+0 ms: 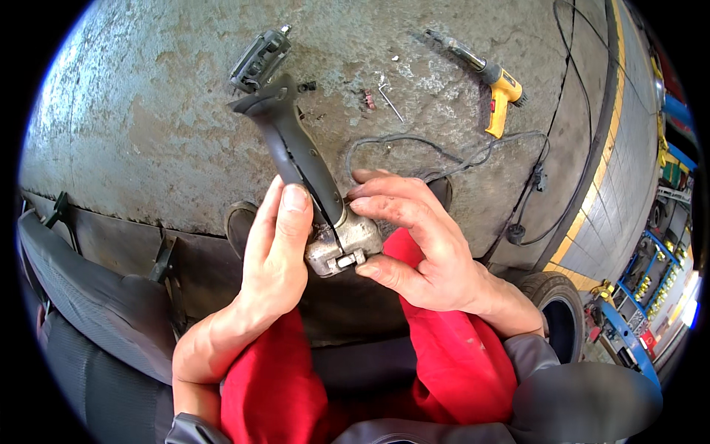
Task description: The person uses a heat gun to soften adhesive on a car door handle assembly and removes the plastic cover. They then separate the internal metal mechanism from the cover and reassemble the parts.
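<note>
The left hand (277, 248) and right hand (429, 248) pinch one tool (319, 176) between their fingers (396, 210). One yellow gun (502, 90) and one hex key (392, 103) lie beyond.

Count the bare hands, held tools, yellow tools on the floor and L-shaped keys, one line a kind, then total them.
Hands: 2, left hand and right hand
Held tool: 1
Yellow tool: 1
L-shaped key: 1
Total: 5
</note>
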`<state>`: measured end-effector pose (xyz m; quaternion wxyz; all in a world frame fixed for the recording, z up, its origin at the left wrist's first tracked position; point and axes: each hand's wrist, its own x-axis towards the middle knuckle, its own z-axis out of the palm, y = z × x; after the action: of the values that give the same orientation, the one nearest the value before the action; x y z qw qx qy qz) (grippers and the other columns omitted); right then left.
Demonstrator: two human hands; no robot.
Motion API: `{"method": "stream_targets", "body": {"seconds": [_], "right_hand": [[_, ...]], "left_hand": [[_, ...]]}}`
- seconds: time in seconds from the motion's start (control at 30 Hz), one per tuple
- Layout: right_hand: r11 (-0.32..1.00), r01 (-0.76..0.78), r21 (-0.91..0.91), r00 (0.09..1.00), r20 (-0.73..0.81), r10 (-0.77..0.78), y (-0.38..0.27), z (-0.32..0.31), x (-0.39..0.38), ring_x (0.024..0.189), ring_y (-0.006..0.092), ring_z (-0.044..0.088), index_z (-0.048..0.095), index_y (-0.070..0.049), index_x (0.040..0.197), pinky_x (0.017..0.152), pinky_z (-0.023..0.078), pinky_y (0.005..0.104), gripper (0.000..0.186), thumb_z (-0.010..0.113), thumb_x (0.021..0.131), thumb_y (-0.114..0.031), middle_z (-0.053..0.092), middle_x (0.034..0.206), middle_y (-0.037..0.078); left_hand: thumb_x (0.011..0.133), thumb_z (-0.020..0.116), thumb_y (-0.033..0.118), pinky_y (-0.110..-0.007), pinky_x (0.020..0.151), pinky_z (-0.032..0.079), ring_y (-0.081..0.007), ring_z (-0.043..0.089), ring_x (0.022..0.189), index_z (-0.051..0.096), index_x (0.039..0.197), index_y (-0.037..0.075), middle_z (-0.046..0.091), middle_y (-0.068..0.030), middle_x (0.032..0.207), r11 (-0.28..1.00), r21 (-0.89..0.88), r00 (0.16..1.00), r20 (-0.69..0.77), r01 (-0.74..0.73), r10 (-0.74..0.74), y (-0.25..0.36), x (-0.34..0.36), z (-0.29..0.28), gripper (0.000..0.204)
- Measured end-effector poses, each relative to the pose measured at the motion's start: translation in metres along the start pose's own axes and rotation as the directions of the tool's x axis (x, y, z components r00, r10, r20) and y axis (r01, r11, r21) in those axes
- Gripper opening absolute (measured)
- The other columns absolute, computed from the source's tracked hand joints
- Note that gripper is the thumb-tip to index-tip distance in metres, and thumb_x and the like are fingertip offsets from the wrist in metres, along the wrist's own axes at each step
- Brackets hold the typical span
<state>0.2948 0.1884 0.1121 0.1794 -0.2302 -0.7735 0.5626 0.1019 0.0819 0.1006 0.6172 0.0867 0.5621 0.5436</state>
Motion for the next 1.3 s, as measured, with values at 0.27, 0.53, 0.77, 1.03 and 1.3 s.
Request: {"method": "stream_targets", "body": {"seconds": [0.27, 0.53, 0.77, 1.03, 1.3], "right_hand": [[0.994, -0.107, -0.019, 0.978, -0.18, 0.102, -0.003, 0.005, 0.005, 0.142, 0.0413, 0.056, 0.042, 0.005, 0.159, 0.119, 0.044, 0.0471, 0.094, 0.092, 0.086, -0.026, 0.056, 0.155, 0.024], [0.966, -0.039, 0.254, 0.983, -0.165, 0.083, -0.003, 0.008, 0.003, 0.147, 0.0395, 0.054, 0.03, -0.001, 0.168, 0.121, 0.042, 0.0466, 0.082, 0.076, 0.099, -0.009, 0.05, 0.162, 0.025], [0.939, -0.104, 0.328, 0.989, -0.069, 0.133, -0.007, 0.004, -0.001, 0.151, 0.0398, 0.05, 0.038, 0.009, 0.161, 0.124, 0.039, 0.0452, 0.063, 0.06, 0.108, -0.018, 0.049, 0.163, 0.028], [0.947, -0.058, 0.316, 0.992, -0.088, 0.09, -0.006, 0.011, 0.0, 0.148, 0.0387, 0.053, 0.035, 0.012, 0.161, 0.124, 0.039, 0.0444, 0.065, 0.056, 0.108, -0.019, 0.052, 0.158, 0.028], [0.913, -0.06, 0.403, 0.99, -0.096, 0.107, -0.005, 0.016, 0.001, 0.146, 0.0364, 0.055, 0.034, 0.011, 0.163, 0.123, 0.04, 0.0432, 0.062, 0.048, 0.106, -0.01, 0.054, 0.158, 0.026]], "left_hand": [[0.107, 0.07, 0.04, -0.043, 0.116, 0.038, -0.0215, 0.054, 0.131, 0.052, 0.145, 0.002, 0.059, -0.0089, 0.145, 0.958, -0.084, 0.959, 0.063, -0.273, 0.278, -0.009, 0.006, -0.02, 0.057], [0.08, 0.096, 0.043, -0.036, 0.085, 0.044, -0.0198, 0.051, 0.094, 0.055, 0.108, 0.007, 0.054, -0.0035, 0.101, 0.923, 0.027, 0.923, -0.01, -0.383, 0.384, 0.002, 0.015, -0.013, 0.061], [0.07, 0.098, 0.057, -0.051, 0.113, 0.038, -0.0251, 0.052, 0.118, 0.064, 0.128, 0.012, 0.059, -0.0041, 0.117, 0.756, 0.141, 0.744, 0.362, -0.639, 0.562, -0.001, 0.026, -0.036, 0.081], [0.078, 0.096, 0.05, -0.05, 0.108, 0.043, -0.0264, 0.056, 0.116, 0.064, 0.118, 0.014, 0.062, -0.0052, 0.113, 0.546, 0.327, 0.637, 0.393, -0.771, 0.663, 0.007, 0.021, -0.03, 0.062], [0.073, 0.101, 0.028, -0.049, 0.099, 0.051, -0.0304, 0.059, 0.114, 0.064, 0.115, 0.015, 0.061, -0.0049, 0.113, 0.451, 0.381, 0.59, 0.507, -0.807, 0.628, 0.015, 0.017, -0.031, 0.057]]}}
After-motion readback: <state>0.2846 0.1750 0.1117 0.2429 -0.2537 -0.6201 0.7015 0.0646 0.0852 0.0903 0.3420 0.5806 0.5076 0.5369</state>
